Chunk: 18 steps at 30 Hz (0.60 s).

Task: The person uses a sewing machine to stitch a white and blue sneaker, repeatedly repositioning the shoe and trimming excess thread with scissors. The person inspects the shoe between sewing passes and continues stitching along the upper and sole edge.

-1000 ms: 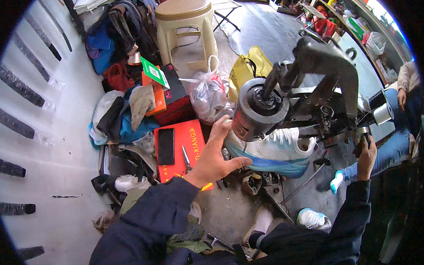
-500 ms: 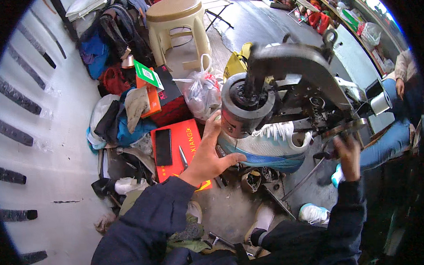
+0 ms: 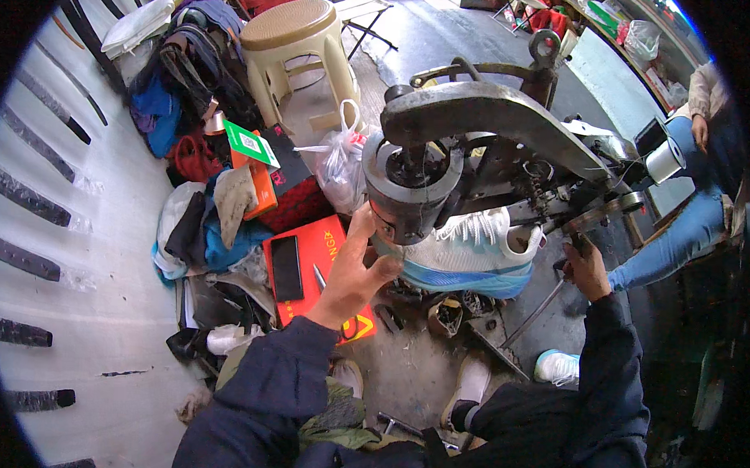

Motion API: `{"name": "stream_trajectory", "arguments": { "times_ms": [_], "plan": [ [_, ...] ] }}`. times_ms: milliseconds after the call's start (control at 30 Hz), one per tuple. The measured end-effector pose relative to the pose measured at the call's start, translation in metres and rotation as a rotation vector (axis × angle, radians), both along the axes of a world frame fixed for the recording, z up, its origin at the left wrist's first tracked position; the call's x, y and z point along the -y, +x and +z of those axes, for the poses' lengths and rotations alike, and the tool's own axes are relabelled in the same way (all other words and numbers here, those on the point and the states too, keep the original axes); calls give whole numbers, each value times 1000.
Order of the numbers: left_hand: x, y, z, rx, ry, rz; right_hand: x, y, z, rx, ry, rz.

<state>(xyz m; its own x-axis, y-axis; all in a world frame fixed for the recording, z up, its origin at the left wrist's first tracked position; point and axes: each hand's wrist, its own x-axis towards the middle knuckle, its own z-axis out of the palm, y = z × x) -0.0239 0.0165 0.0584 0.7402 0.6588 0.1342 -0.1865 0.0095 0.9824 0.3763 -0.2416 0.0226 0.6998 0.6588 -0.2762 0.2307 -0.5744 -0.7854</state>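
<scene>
A white lace-up sneaker (image 3: pixel 474 262) with a blue-and-white sole sits under the round head of a dark metal shoe-sewing machine (image 3: pixel 489 109). My left hand (image 3: pixel 346 283) grips the toe end of the sneaker, thumb on the near side and fingers up beside the machine head. The toe itself is mostly hidden by the hand and the head. Below the machine's wheel (image 3: pixel 602 212) at the right, my right hand (image 3: pixel 589 270) is closed around what looks like its crank handle, largely covered by the fingers. A silver thread spool (image 3: pixel 664 160) stands on the machine's right end.
Left of the machine lie a red box (image 3: pixel 307 252) bearing a black phone (image 3: pixel 287 268), a plastic bag (image 3: pixel 344 166) and piled cloths. A beige stool (image 3: pixel 296 30) stands behind. Another white shoe (image 3: pixel 557 367) rests on the floor. At right sits a person in jeans (image 3: pixel 680 247).
The whole view has shifted a little. My right hand has moved slightly with the wheel, and its motion blur is gone. My left thumb has drawn back toward the sneaker's toe.
</scene>
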Motion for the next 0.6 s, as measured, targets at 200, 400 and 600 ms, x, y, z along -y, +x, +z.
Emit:
{"name": "stream_trajectory", "arguments": {
  "times_ms": [200, 400, 600],
  "plan": [
    [14, 16, 2, -140, 205, 191, -26, -38, 38, -1, -113, 24],
    [9, 12, -2, -164, 518, 176, -9, -30, 100, 149, 241, -34],
    [6, 12, -7, -82, 407, 192, 24, 84, 71, 549, 279, -155]
  ]
}}
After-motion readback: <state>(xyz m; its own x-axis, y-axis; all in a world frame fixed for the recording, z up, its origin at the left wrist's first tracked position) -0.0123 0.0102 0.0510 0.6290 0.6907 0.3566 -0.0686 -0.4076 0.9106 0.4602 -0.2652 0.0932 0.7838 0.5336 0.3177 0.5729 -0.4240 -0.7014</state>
